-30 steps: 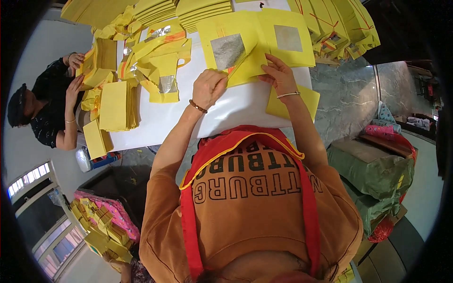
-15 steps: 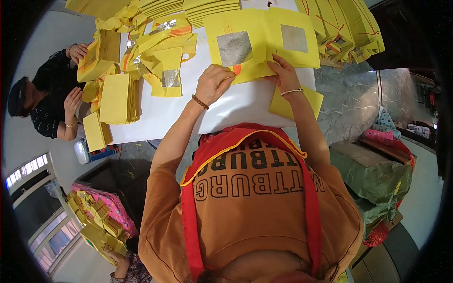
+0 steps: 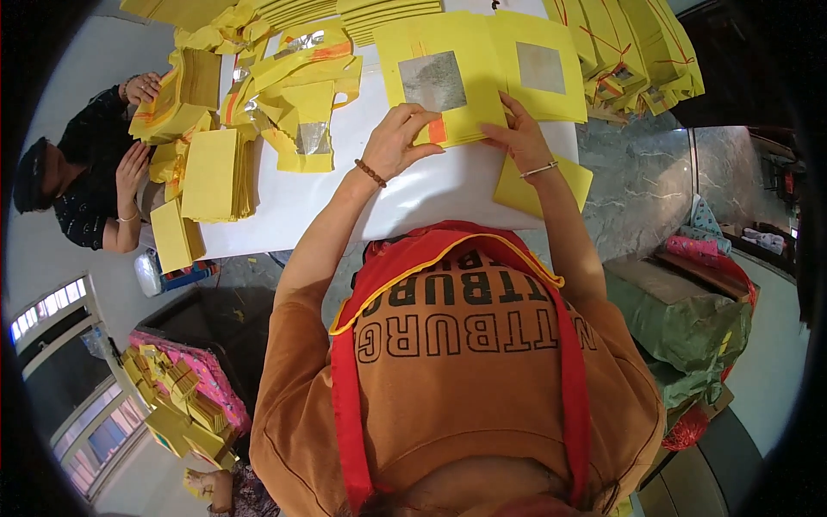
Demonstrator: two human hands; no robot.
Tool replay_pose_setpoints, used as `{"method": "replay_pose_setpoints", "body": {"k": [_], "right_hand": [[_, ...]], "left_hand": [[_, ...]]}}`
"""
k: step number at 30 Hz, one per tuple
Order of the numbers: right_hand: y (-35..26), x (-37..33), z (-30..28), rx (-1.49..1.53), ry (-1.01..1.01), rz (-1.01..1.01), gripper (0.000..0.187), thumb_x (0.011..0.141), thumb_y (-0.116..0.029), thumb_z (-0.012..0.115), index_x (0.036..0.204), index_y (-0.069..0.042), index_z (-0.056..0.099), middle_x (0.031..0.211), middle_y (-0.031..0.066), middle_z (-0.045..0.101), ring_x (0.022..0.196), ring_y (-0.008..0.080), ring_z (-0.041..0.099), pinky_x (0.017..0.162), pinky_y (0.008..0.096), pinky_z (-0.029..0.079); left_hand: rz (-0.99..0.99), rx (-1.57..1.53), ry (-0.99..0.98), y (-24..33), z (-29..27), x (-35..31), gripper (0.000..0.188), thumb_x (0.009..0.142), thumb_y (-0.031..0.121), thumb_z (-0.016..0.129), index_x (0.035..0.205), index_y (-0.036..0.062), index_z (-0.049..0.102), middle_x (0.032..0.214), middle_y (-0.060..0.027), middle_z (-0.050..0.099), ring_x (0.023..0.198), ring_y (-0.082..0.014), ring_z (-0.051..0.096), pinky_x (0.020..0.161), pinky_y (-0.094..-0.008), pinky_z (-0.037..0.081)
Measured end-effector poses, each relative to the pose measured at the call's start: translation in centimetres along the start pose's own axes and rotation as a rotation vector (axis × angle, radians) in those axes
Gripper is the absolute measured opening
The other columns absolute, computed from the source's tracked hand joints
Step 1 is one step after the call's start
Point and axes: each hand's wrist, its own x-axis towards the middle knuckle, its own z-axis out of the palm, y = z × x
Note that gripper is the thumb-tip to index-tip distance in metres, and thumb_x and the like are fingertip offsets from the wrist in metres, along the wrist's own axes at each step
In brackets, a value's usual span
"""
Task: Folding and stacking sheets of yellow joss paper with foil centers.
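Before me on the white table lies a stack of yellow paper sheets (image 3: 461,73) with a silver foil square and a small orange mark near its lower edge. My left hand (image 3: 398,142) grips the stack's lower left corner, fingers over the top and thumb at the near edge. My right hand (image 3: 519,138) holds the lower right edge, thumb on the near side and fingers along the side. Just right of it, partly beneath, is a second yellow stack (image 3: 564,95) with a silver square. A plain yellow sheet (image 3: 551,185) lies under my right wrist.
Torn yellow paper wrapping (image 3: 306,112) lies left on the white table (image 3: 345,194). Beyond it a co-worker's hands (image 3: 138,159) hold a yellow bundle (image 3: 177,95), near another yellow stack (image 3: 215,177). Red-tied yellow bundles (image 3: 637,60) are at far right; a green-wrapped box (image 3: 676,319) stands right.
My left fingers have opened out over the stack's corner, and my right hand has closed in on its edge. The stack's lower right corner lies flatter. The co-worker's bundle has shifted left.
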Motion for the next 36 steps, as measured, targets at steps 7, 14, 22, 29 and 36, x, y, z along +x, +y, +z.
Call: {"method": "replay_pose_setpoints", "body": {"k": [7,14,22,29,36], "right_hand": [[0.4,-0.1,-0.2,-0.088,-0.119,-0.067,0.073,0.072,0.004,0.062,0.133,-0.006,0.023,0.110,0.0076,0.053,0.097,0.0155,0.054,0.081,0.0283,0.047],[0.1,-0.2,0.4,-0.112,-0.141,-0.135,0.070,0.073,0.004,0.060,0.133,-0.006,0.025,0.114,0.0076,0.052,0.099,0.0141,0.053,0.084,0.0277,0.045],[-0.7,-0.5,1.1,-0.001,-0.294,-0.060,0.058,0.082,-0.001,0.049,0.134,-0.007,0.023,0.117,0.0062,0.050,0.100,0.0149,0.053,0.086,0.0283,0.045],[-0.5,-0.2,1.1,0.088,-0.349,-0.076,0.057,0.083,-0.001,0.046,0.134,-0.006,0.021,0.117,0.0089,0.049,0.102,0.0163,0.052,0.088,0.0302,0.044],[-0.5,-0.2,1.0,0.107,-0.242,-0.039,0.049,0.084,-0.002,0.048,0.130,-0.004,0.030,0.114,0.0082,0.050,0.096,0.0159,0.055,0.083,0.0301,0.048]], "left_hand": [[-0.111,-0.140,-0.118,-0.1,-0.7,0.3,0.047,0.068,0.031,0.069,0.106,0.0074,0.054,0.097,-0.0106,0.050,0.082,-0.0256,0.052,0.070,-0.0330,0.045],[-0.089,0.060,-0.041,1.8,-0.7,1.7,0.056,0.066,0.044,0.067,0.108,0.0091,0.054,0.084,-0.0114,0.055,0.075,-0.0279,0.055,0.066,-0.0349,0.045],[-0.058,0.044,0.028,1.6,0.4,2.1,0.054,0.069,0.043,0.065,0.110,0.0079,0.053,0.084,-0.0118,0.055,0.073,-0.0282,0.054,0.065,-0.0356,0.044],[-0.092,-0.109,0.027,1.7,0.3,2.2,0.051,0.072,0.038,0.063,0.109,0.0045,0.054,0.087,-0.0133,0.057,0.075,-0.0279,0.055,0.066,-0.0346,0.045],[-0.298,-0.293,0.060,2.0,0.3,2.1,0.031,0.080,0.023,0.054,0.103,0.0020,0.057,0.080,-0.0158,0.059,0.073,-0.0288,0.056,0.066,-0.0352,0.045]]}}
